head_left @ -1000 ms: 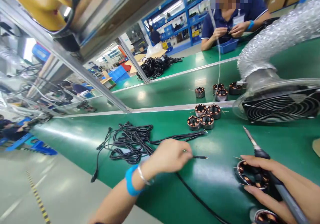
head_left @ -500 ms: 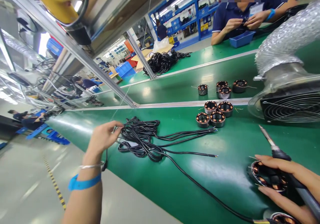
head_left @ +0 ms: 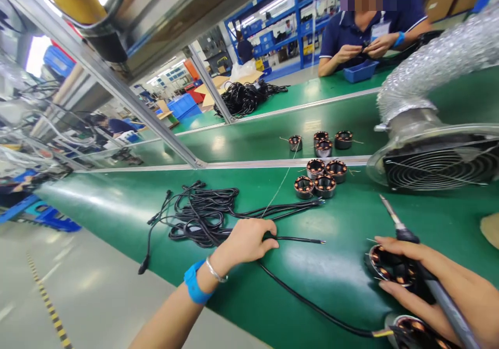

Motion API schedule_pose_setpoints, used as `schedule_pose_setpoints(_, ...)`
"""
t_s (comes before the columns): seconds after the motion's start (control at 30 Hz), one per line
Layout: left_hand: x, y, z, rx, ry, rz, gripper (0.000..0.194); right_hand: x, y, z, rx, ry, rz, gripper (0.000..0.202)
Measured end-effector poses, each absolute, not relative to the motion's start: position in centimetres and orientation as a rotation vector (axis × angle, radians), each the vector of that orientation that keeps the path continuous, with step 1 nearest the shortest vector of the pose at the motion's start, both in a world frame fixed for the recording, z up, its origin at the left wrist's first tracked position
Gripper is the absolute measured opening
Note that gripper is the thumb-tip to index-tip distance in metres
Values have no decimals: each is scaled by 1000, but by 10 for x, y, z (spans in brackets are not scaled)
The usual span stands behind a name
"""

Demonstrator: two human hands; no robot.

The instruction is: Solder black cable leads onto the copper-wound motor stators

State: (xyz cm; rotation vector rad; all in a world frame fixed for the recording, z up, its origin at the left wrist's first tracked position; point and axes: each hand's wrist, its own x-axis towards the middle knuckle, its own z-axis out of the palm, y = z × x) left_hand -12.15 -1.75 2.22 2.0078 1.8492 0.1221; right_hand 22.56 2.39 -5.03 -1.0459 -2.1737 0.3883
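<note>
My left hand [head_left: 249, 240] is over the right side of a heap of black cables [head_left: 206, 209], its thumb and fingers curled around one black cable [head_left: 298, 239] near its stripped end. A thin, pale wire [head_left: 281, 183] slants up from behind this hand. At the lower right, my right hand [head_left: 436, 276] grips a motor stator [head_left: 390, 268] with copper windings between thumb and fingers. The same hand also holds a soldering iron [head_left: 405, 235], its tip pointing up and left. Below, another stator [head_left: 417, 331] is joined to a long black cable [head_left: 312, 297].
Several stators [head_left: 325, 185] are grouped by the metal rail [head_left: 253, 163], with more behind it. A fan [head_left: 440, 167] with a foil duct [head_left: 432, 74] stands at right. Across the bench a co-worker [head_left: 370, 32] handles something small above a blue tray [head_left: 360, 72].
My left hand has moved right, from the left end of the cable heap to the cable's stripped end. My right hand still holds the stator and soldering iron. The view has shifted slightly.
</note>
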Motion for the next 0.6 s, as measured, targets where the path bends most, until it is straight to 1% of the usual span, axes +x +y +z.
schedule_pose_setpoints(0.07,-115,-13,14,2036,1731,113,10,225,24,-43,-909,-2258,418,37)
schedule_pose_setpoints(0.13,-117,-14,18,2053,1665,112,6,224,25,-37,-845,-2278,437,36)
schedule_pose_setpoints(0.2,-121,-18,32,2019,1644,192,14,224,25,-34,-832,-2280,471,35)
schedule_pose_setpoints(0.3,-114,-28,63,1834,1577,523,25,223,24,-35,-812,-2279,531,37)
schedule_pose_setpoints(0.33,-106,-30,71,1784,1522,585,26,223,24,-36,-807,-2277,548,38)
schedule_pose_setpoints(0.4,-85,-29,76,1757,1420,533,23,224,23,-36,-811,-2274,584,40)
schedule_pose_setpoints(0.5,-54,-17,56,1767,1417,361,16,226,23,-31,-840,-2234,637,45)
schedule_pose_setpoints(0.6,-39,-4,26,1790,1487,340,18,224,22,-21,-874,-2095,694,47)
